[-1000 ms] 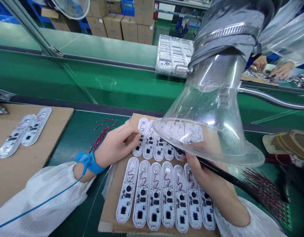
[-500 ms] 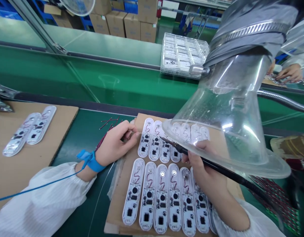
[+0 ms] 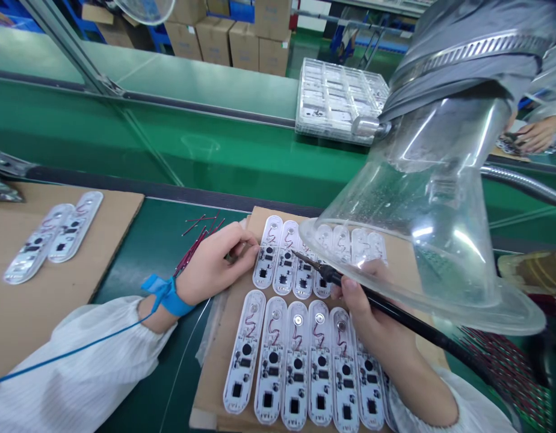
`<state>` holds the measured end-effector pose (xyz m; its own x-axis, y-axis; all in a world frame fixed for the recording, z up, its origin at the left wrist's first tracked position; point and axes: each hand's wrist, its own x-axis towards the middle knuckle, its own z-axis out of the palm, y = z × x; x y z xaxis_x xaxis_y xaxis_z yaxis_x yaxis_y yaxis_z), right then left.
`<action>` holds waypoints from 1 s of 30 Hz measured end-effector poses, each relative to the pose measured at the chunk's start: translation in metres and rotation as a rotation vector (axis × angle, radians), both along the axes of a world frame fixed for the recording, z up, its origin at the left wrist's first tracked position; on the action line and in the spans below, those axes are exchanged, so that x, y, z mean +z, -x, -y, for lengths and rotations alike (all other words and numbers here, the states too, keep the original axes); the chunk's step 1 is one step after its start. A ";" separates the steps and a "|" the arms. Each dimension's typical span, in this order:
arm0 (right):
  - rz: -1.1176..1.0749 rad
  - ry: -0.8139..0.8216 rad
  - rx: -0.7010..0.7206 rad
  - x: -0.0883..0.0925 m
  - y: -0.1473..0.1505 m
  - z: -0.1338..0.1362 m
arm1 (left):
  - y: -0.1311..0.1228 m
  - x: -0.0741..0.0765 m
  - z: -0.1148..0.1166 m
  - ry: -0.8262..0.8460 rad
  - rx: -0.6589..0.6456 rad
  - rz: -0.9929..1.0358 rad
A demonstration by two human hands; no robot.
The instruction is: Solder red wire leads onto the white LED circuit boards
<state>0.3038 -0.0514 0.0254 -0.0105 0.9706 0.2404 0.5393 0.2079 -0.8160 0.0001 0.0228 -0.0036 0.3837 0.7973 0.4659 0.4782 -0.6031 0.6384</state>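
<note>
The right hand (image 3: 377,319) is wrapped around a soldering iron (image 3: 331,274), its tip hanging at the second circuit board (image 3: 283,273) of the far row. The left hand (image 3: 219,255) has thumb and forefinger pressed together beside the first board (image 3: 262,264), seemingly pinching a thin wire (image 3: 182,361) that trails over the worktop (image 3: 133,258). The boards lie in two rows on cardboard (image 3: 215,373), partly under a clear hood (image 3: 417,240). To work well, I'd steady both wrists, bring wire and tip together at one joint, keep the touch brief, and hold the hot tip off the thin red leads and neighbouring boards.
</note>
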 end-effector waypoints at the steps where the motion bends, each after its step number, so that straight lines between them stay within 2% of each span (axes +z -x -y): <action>1: -0.004 -0.013 -0.013 0.002 0.000 0.001 | 0.000 0.000 0.000 -0.013 0.015 0.004; 7: 0.078 0.001 0.001 0.012 0.005 0.001 | 0.001 0.001 -0.001 -0.014 0.039 0.002; 11: 0.083 0.051 0.050 0.006 0.004 -0.006 | 0.001 -0.001 -0.001 -0.006 0.033 0.003; 21: 0.079 0.042 0.026 -0.001 0.005 -0.001 | 0.002 0.000 -0.001 -0.004 -0.012 -0.010; 24: 0.107 0.049 0.030 0.007 0.000 0.005 | 0.003 0.002 -0.002 -0.077 0.081 0.010; 27: 0.139 0.041 0.018 0.024 -0.004 0.010 | 0.004 0.002 -0.004 -0.107 0.182 0.023; 30: 0.133 0.046 -0.023 0.036 0.003 0.010 | 0.003 0.001 -0.005 -0.079 0.176 0.017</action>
